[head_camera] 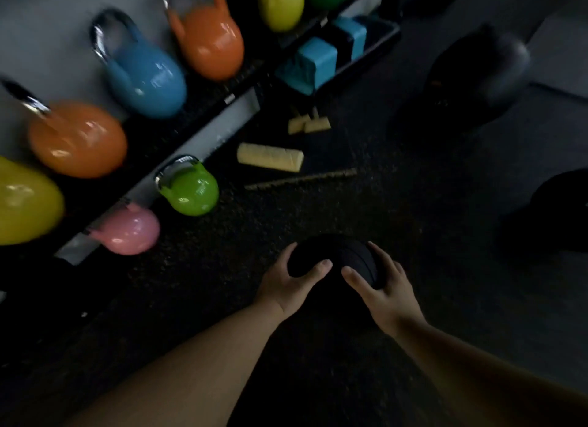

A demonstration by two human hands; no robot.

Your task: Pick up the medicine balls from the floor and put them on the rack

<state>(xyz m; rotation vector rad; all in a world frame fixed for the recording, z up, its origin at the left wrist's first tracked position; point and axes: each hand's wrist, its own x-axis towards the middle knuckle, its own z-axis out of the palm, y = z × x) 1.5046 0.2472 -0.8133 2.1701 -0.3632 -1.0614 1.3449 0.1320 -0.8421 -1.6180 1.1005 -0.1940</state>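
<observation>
I've got my left hand (288, 281) and right hand (383, 285) cupped on opposite sides of the black medicine ball (334, 261), fingers spread wide since it looks heavy, down over the floor (366, 204) with the rack (203, 140) up ahead-left.

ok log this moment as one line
both hands on black ball | left hand | right hand | two more dark balls on floor | rack not reached

Left hand (291, 281): bare forearm reaching forward from the lower left, fingers spread and curled in a grip, thumb extended toward the right. Right hand (383, 286): bare forearm entering from the lower right, fingers splayed in a matching grip, thumb angled toward the left thumb, the two nearly meeting.
</observation>
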